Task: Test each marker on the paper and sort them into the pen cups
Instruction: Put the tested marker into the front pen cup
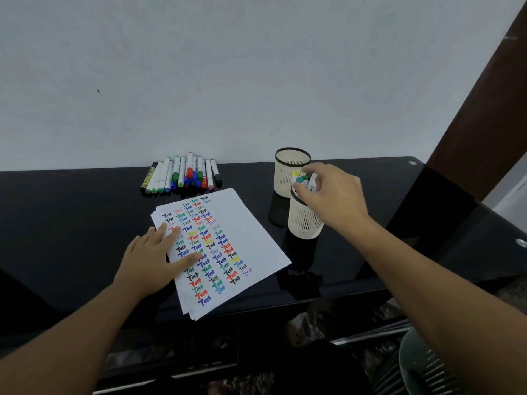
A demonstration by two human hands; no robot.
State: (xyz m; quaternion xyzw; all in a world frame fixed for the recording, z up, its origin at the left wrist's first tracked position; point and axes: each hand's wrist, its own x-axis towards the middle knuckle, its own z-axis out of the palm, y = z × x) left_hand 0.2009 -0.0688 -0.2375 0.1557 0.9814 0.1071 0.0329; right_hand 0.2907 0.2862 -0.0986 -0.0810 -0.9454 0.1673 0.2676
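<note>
The left hand (154, 258) is lying flat on the stack of paper (245, 240), fingers straight and spread, pressing the near-left part of the top sheet against the black table (71, 223); it is grasping nothing. Under and beyond those fingers the sheet is carrying columns of the word "Test" written in black, red, green, blue and yellow, running away from the palm toward the sheet's far edge. The right hand (333, 195) is hovering over the mouth of the nearer pen cup (303, 220), fingers curled downward and pinching the white barrel of a marker (312, 183) that is standing in or just above that cup; how firmly the fingertips are closing on it cannot be told, since the back of the hand is covering most of the barrel. Just left of the pinch, a green cap (301, 179) and a yellow cap (295, 173) are showing at the cup's rim. Directly beyond the fingertips, touching or nearly touching the nearer cup, the farther pen cup (285, 172) is standing upright, its contents not visible. Well to the left of the right hand and beyond the left hand's fingertips, past the paper's far edge, a row of markers (182, 175) is lying side by side near the white wall (228, 67), caps pointing toward the paper.
</note>
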